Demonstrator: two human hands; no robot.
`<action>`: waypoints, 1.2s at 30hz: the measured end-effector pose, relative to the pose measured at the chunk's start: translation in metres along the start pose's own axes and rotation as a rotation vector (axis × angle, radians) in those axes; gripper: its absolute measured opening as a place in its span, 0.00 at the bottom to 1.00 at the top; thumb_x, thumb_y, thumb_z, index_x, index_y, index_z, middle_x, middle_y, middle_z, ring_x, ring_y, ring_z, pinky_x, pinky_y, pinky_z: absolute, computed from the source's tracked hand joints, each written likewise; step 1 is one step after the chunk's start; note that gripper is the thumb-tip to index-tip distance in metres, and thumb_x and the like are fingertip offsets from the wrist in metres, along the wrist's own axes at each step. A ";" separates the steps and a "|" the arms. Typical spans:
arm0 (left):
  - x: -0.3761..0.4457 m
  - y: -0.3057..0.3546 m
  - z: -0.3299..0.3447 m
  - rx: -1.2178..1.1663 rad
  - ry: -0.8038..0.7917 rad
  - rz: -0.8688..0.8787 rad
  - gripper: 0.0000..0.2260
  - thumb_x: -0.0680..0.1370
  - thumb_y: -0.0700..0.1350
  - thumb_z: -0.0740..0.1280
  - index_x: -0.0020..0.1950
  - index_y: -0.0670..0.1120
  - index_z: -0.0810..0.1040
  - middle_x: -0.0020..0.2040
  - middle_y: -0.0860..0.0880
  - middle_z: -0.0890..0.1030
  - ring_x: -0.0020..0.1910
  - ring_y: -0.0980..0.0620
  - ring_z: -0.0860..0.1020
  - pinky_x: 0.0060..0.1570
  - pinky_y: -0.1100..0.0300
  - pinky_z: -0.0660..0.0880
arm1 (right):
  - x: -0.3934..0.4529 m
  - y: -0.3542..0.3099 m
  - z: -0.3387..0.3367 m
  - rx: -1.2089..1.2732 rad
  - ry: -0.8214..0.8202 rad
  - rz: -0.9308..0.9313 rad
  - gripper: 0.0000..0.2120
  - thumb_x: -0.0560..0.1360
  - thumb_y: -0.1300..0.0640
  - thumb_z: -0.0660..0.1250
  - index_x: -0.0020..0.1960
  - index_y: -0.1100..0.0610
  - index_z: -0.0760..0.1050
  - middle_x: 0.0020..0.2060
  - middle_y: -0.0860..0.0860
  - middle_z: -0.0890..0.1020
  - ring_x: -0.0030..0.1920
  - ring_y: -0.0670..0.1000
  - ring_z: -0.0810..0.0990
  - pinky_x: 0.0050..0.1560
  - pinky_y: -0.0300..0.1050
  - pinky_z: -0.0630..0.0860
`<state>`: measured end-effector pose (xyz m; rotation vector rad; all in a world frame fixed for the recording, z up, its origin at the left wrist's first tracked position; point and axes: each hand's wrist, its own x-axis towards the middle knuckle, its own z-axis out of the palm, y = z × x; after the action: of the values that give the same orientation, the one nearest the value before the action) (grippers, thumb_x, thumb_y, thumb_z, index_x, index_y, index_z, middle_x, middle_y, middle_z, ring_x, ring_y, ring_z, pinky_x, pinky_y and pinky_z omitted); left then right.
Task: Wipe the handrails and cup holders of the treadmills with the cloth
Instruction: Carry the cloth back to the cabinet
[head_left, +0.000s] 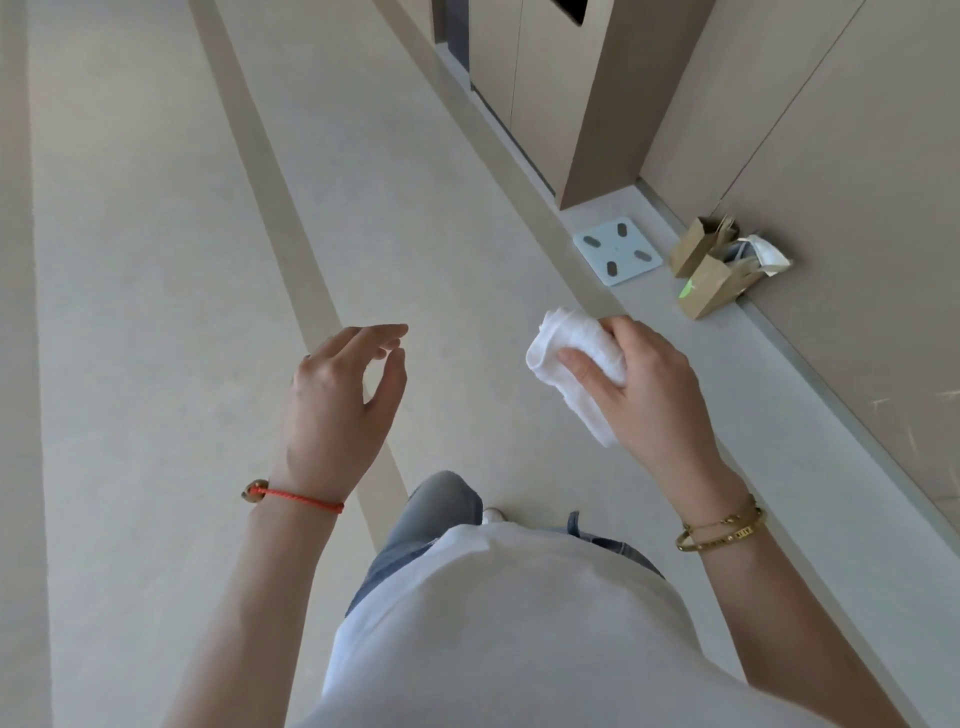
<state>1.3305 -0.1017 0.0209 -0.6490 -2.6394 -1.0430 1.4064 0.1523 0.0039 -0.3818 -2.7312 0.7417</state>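
1. Your right hand (641, 384), right of centre in the frame, grips the white cloth (574, 364): the thumb lies across its face and the fingers curl round behind it. The cloth is bunched, with its long axis running from upper left to lower right and its loose end hanging below your palm.
2. Your left hand (340, 395), left of centre, holds nothing; its fingers are loosely curved and apart, over bare floor (130, 312).
3. No treadmill, handrail or cup holder shows anywhere in the frame, so you cannot tell from here which way they lie from the cloth. That is the relation your next move turns on.
4. What does show: a pale blue scale (618, 251) and brown paper bags (714, 270) against the wall (857, 182) at the right, and tan stripes on the floor running towards the top of the frame.
5. My judgement: wiping has not begun here. You likely need to find the treadmills first, and the right hand, already carrying the cloth, is the one to lead.
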 end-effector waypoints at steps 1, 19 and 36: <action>0.017 -0.006 0.004 0.002 0.006 -0.005 0.08 0.78 0.36 0.67 0.56 0.40 0.83 0.48 0.46 0.84 0.46 0.49 0.83 0.48 0.58 0.77 | 0.020 0.000 0.005 0.003 -0.005 -0.002 0.22 0.75 0.34 0.58 0.47 0.54 0.73 0.38 0.47 0.78 0.39 0.49 0.76 0.38 0.40 0.68; 0.392 -0.179 0.070 -0.004 0.014 0.081 0.09 0.79 0.38 0.66 0.56 0.41 0.83 0.48 0.47 0.84 0.47 0.49 0.83 0.46 0.50 0.80 | 0.398 -0.028 0.131 0.022 0.038 0.009 0.23 0.75 0.33 0.58 0.50 0.54 0.74 0.40 0.47 0.79 0.40 0.48 0.77 0.39 0.43 0.76; 0.696 -0.279 0.152 -0.020 -0.059 0.113 0.09 0.79 0.38 0.66 0.57 0.42 0.82 0.49 0.47 0.84 0.47 0.49 0.83 0.47 0.49 0.80 | 0.698 -0.002 0.208 -0.004 0.040 0.063 0.22 0.75 0.36 0.62 0.52 0.55 0.75 0.43 0.49 0.81 0.43 0.49 0.78 0.42 0.46 0.78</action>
<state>0.5793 0.0427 0.0005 -0.8349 -2.6099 -1.0349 0.6905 0.2838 -0.0263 -0.4802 -2.6949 0.7365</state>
